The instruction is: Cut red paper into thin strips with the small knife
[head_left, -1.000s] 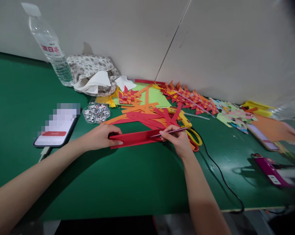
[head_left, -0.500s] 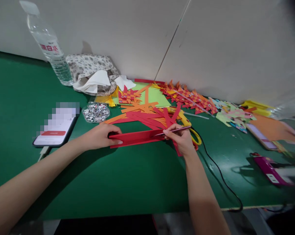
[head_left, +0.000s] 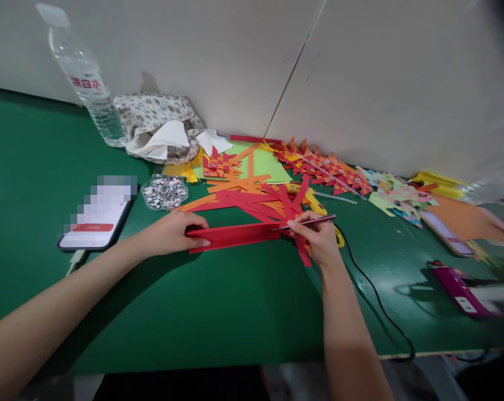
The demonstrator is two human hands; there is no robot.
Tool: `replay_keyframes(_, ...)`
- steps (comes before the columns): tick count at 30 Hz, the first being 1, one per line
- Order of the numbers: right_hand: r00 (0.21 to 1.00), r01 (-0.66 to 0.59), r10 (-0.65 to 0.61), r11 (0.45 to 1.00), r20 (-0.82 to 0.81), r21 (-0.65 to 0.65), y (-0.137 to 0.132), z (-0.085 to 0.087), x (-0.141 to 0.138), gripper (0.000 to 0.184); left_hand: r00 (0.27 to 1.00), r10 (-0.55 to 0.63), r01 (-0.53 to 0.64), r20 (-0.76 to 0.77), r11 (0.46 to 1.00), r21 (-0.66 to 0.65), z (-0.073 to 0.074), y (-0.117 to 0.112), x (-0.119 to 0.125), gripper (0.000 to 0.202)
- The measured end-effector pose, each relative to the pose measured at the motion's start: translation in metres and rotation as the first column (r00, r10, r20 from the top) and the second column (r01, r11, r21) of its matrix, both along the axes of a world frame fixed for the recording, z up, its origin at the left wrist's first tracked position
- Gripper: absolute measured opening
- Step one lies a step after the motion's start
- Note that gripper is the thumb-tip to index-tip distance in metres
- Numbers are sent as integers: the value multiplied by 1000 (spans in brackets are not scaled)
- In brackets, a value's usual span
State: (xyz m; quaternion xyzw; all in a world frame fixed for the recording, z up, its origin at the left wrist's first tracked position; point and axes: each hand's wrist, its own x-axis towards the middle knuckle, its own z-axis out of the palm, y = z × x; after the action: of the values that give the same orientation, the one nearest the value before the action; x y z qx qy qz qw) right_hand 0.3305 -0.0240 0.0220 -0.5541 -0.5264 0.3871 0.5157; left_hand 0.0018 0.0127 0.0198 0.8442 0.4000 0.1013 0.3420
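My left hand (head_left: 177, 233) is closed on the left end of a long red paper strip (head_left: 239, 236), thumb in front and fingers behind. The strip lies across the near side of a pile of paper strips, with a fold line along its length. Held like a pencil in my right hand (head_left: 316, 238) is a slim, dark pen-like tool (head_left: 322, 219); its exact kind is unclear. Its pointed tip is at the right end of the red strip. Loose red strips (head_left: 301, 252) lie under and beside my right hand, which partly hides a yellow glue gun (head_left: 317, 204).
Behind the pile are woven red-orange paper fish (head_left: 331, 170) and light green sheets (head_left: 272, 161). A box of googly eyes (head_left: 165, 192), a phone (head_left: 99, 217), a water bottle (head_left: 87, 83) and a patterned tissue pouch (head_left: 157, 122) stand left. A black cord (head_left: 375, 287) and purple power strip (head_left: 456, 289) lie right.
My right hand has slid a little to the right with the pen-like tool, its tip moving along the red strip towards the right end. My left hand has stayed in place.
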Motion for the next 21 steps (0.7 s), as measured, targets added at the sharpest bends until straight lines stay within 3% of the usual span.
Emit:
replay_keyframes(7, 996, -2, 0, 999, 84, 33, -1, 6, -1, 23, 1000, 0, 0, -5, 1000, -9, -1, 0, 0, 27)
replay_keyframes(11, 993, 56, -63, 996, 99, 67, -2, 6, 2, 24, 1000, 7, -7, -9, 1000, -7, 0, 0, 1, 28)
replay_keyframes(18, 991, 131, -129, 986, -36, 99, -3, 4, 6, 22, 1000, 3, -3, -17, 1000, 4, -2, 0, -1, 28)
replay_keyframes(21, 994, 96, -92, 992, -54, 79, -3, 2, 1, 22, 1000, 3, -3, -13, 1000, 4, -2, 0, 0, 28)
